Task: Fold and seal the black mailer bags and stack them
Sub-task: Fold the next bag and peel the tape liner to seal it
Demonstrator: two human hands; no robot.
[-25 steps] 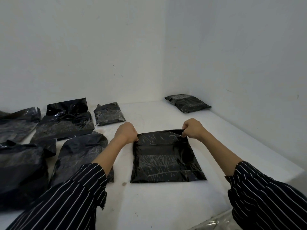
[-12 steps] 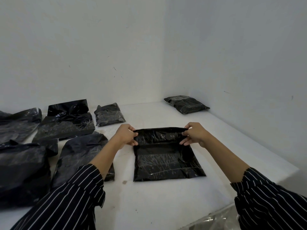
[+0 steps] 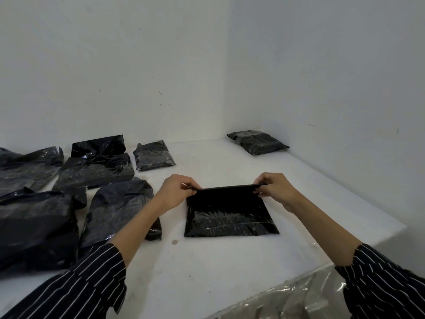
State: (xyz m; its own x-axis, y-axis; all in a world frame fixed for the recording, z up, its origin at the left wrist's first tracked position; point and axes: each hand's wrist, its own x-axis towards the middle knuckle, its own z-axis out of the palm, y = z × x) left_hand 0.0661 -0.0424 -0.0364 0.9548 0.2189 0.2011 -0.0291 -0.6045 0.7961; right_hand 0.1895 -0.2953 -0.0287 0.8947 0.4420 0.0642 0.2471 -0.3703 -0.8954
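Here, the left hand [image 3: 177,192] and right hand [image 3: 276,189] pinch the black mailer bag [image 3: 230,217].

bare table [image 3: 207,272] near side, unsealed bags [image 3: 96,171] crowding left, sealed bag [image 3: 256,142] far corner

Seven black mailer bags [image 3: 230,215] [image 3: 257,142] [image 3: 154,155] [image 3: 96,173] [image 3: 30,166] [image 3: 34,226] [image 3: 119,210], two hands [image 3: 177,194] [image 3: 276,192], two striped sleeves [image 3: 80,286] [image 3: 381,279], one white table [image 3: 207,272].

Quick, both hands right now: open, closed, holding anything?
Left hand: closed, pinching the left corner of the black mailer bag at its raised far edge.
Right hand: closed, pinching the right corner of the same edge.
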